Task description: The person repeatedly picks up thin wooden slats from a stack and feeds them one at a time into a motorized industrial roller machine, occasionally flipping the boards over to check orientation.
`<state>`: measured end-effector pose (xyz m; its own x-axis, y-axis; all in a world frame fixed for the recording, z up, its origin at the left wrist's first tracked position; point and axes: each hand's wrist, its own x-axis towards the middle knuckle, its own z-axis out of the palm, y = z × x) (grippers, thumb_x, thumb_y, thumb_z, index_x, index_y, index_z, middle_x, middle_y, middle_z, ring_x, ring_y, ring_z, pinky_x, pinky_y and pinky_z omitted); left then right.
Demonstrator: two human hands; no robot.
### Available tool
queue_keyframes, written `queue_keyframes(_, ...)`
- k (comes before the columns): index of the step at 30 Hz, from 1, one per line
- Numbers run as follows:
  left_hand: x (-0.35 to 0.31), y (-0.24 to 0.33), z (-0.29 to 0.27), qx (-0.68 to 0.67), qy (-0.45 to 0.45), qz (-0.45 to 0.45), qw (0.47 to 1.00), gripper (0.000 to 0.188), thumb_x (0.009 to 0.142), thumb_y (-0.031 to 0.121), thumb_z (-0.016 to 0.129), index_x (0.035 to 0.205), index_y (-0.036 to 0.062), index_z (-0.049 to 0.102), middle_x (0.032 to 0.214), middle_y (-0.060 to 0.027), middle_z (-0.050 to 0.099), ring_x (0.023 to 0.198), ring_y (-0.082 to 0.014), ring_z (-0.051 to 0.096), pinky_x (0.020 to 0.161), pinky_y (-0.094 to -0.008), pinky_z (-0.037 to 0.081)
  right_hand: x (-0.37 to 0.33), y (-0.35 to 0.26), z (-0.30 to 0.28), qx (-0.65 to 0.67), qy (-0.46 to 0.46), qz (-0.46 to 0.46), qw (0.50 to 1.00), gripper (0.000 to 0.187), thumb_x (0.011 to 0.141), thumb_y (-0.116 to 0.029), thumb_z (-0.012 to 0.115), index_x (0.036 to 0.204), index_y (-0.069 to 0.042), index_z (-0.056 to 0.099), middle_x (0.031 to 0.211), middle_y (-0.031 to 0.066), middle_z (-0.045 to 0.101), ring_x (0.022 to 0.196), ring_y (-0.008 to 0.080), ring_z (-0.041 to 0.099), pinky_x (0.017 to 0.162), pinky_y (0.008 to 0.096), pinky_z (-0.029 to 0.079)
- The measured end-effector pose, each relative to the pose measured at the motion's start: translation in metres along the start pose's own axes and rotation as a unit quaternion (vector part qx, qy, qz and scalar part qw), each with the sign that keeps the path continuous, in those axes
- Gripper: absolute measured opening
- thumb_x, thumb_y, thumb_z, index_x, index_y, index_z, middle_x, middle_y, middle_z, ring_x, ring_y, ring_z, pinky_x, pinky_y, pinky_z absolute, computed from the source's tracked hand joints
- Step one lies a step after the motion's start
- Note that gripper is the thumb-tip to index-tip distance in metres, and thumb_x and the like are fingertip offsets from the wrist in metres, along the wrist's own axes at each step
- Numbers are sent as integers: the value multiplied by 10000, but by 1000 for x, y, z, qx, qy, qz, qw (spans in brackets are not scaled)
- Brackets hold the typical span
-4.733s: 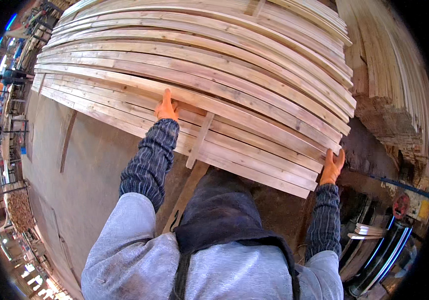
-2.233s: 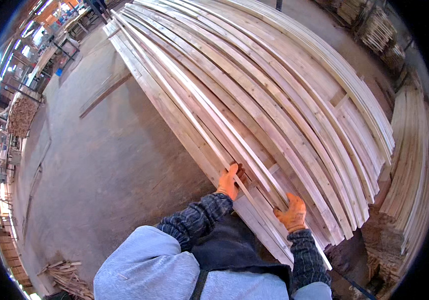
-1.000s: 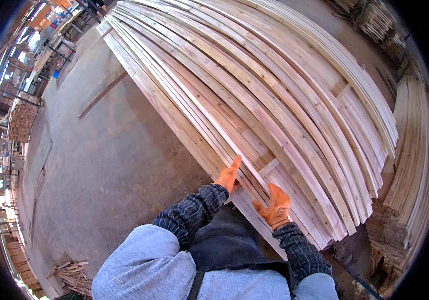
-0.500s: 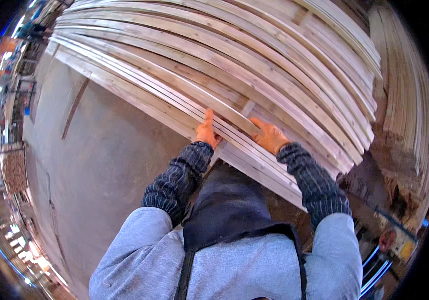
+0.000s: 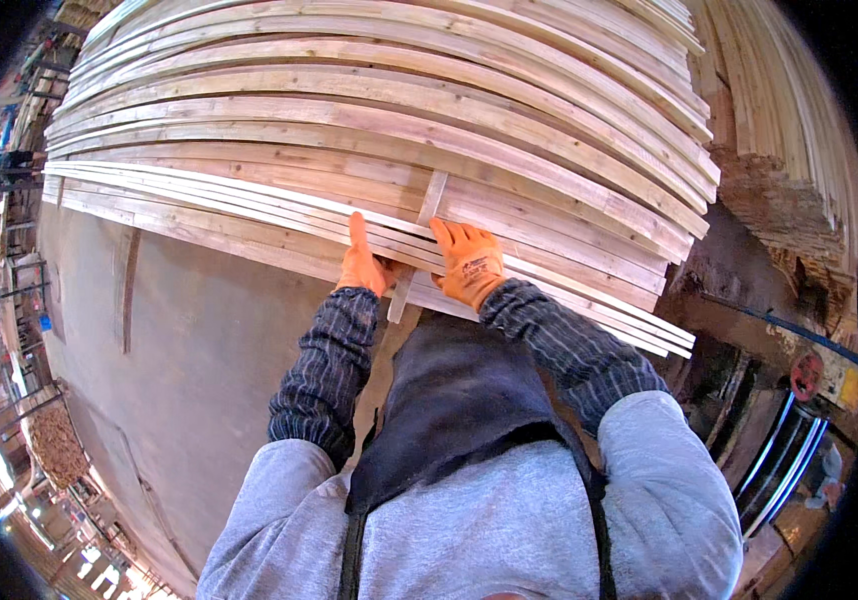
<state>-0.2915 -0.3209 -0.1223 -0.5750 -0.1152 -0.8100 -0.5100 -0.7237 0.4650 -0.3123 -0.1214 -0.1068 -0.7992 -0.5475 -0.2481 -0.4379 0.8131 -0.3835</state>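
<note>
Orange gloves cover both hands, which are on a bundle of long, thin wooden strips [image 5: 249, 203] lying along the near side of a lumber stack. My left hand [image 5: 364, 262] clasps the bundle from its near edge, thumb up across the strips and fingers underneath. To its right, my right hand [image 5: 469, 264] wraps over the same strips from above, its fingertips partly hidden. Beneath the bundle runs a short wooden crosspiece [image 5: 433, 196], showing on both sides of it. Flat boards [image 5: 549, 256] lie just beyond.
Rows of long boards [image 5: 379, 90] fill the far side. Another lumber pile [image 5: 789, 150] stands at the right, near a machine with a red round part [image 5: 806, 374]. On the concrete floor [image 5: 219, 340] at left lies a narrow strip [image 5: 129, 290].
My view has turned, and the stack appears more level. My right hand has come nearer my left, its fingers now closed over the strips. The crosspiece shows more fully.
</note>
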Motion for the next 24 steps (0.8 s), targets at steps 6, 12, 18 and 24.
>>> queue_keyframes(6, -26, 19, -49, 381, -18, 140, 914, 767, 883, 417, 827, 1443, 2, 506, 1183, -88, 659, 1029, -249, 652, 819, -370, 556, -20, 26, -34, 49, 24, -5, 998, 820, 717, -330, 865, 1414, -80, 513, 1239, 180, 687, 1140, 367, 666, 975, 461, 530)
queue_keyframes(12, -83, 133, -79, 734, 133, 493, 447, 894, 787, 242, 796, 1577, 119, 396, 1581, -157, 454, 1436, -348, 455, 1168, -468, 387, -159, 120, -77, 33, 46, 65, 996, 914, 626, -231, 930, 1437, -84, 535, 1349, 178, 643, 1266, 353, 600, 1103, 472, 458)
queue_keyframes(18, -30, 251, -106, 847, 62, 490, 195, 779, 880, 298, 753, 1575, 161, 429, 1588, -116, 461, 1509, -326, 371, 1257, -470, 272, -353, 194, -111, -110, 77, 189, 973, 850, 548, -66, 875, 1341, -86, 570, 1239, 143, 667, 1189, 378, 607, 1067, 483, 474)
queue_keyframes(24, -17, 233, -92, 872, -175, 407, 209, 534, 645, 124, 773, 1149, -5, 650, 1076, -235, 659, 1010, -423, 620, 893, -521, 501, -452, 208, -109, -82, -12, 334, 939, 873, 609, -85, 847, 1422, -144, 535, 1422, 95, 587, 1393, 287, 496, 1267, 437, 295)
